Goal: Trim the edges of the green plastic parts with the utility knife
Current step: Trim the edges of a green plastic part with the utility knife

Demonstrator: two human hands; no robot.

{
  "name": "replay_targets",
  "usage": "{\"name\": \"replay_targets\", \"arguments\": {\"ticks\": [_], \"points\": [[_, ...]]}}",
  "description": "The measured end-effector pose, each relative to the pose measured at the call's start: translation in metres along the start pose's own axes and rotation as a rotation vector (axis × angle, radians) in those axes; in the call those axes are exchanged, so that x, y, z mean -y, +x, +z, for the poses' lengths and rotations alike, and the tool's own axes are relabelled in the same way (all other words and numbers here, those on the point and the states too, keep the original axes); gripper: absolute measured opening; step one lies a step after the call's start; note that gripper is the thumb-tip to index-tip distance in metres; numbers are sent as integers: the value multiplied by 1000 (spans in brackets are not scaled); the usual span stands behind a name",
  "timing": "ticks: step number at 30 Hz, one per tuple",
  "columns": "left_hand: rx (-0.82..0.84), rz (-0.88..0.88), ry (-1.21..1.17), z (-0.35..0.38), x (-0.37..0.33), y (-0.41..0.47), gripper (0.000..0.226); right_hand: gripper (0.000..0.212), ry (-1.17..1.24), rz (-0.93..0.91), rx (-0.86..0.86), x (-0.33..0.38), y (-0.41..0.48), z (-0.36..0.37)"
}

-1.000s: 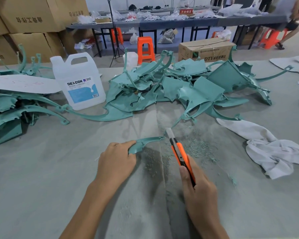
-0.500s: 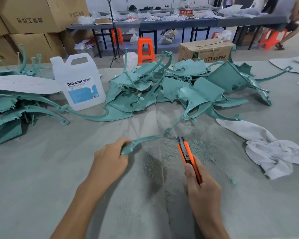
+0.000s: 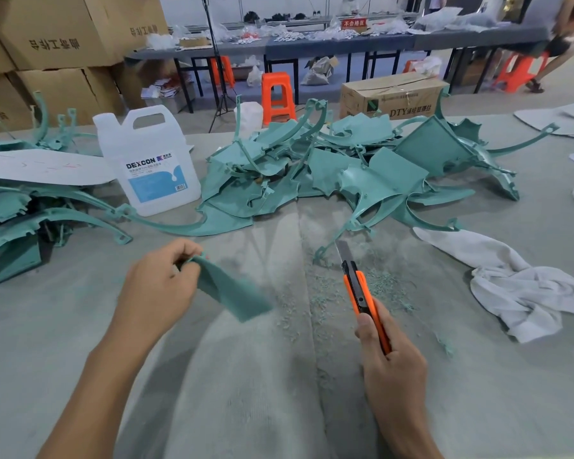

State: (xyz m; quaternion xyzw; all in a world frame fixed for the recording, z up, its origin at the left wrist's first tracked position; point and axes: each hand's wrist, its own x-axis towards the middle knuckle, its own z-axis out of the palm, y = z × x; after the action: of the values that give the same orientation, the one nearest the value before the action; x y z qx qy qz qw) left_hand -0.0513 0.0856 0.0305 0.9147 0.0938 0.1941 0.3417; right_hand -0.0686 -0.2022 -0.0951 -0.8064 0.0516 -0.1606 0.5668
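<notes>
My left hand (image 3: 153, 289) pinches one end of a green plastic part (image 3: 232, 289), lifted off the table and blurred, its free end pointing down to the right. My right hand (image 3: 391, 366) grips an orange and black utility knife (image 3: 362, 293) with the blade out, tip aimed away from me. The blade is clear of the held part, with a gap between them. Green shavings (image 3: 378, 279) lie on the grey cloth around the knife. A large pile of green parts (image 3: 345, 173) sits behind, and another pile of green parts (image 3: 20, 210) lies at the left.
A white DEXCON jug (image 3: 150, 164) stands behind my left hand. A crumpled white cloth (image 3: 517, 286) lies at the right. A white sheet (image 3: 40, 168) rests on the left pile. Cardboard boxes (image 3: 57, 44), orange stools (image 3: 277, 97) and a far bench stand beyond.
My left hand has lifted the green part off the table and turned it, swinging its free end down toward me. The knife has drawn back to the right, away from the part.
</notes>
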Motion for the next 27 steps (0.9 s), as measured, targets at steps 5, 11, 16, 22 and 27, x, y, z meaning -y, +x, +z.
{"name": "replay_targets", "arguments": {"ticks": [5, 11, 16, 22, 27], "points": [[285, 87, -144, -14, -18, 9, 35, 37, 4, -12, 1, 3, -2, -3], [823, 9, -246, 15, -17, -9, 52, 33, 13, -35, 4, 3, -2, -4], [718, -216, -623, 14, 1, -19, 32, 34, -3, -48, 22, 5, -3, -5], [631, -238, -535, -11, 9, -60, 89, 39, -1, -48, 55, 5, 0, -3], [488, -49, -340, -16, -11, -86, 23, 38, -5, -60, 52, 6, -1, -2]]}}
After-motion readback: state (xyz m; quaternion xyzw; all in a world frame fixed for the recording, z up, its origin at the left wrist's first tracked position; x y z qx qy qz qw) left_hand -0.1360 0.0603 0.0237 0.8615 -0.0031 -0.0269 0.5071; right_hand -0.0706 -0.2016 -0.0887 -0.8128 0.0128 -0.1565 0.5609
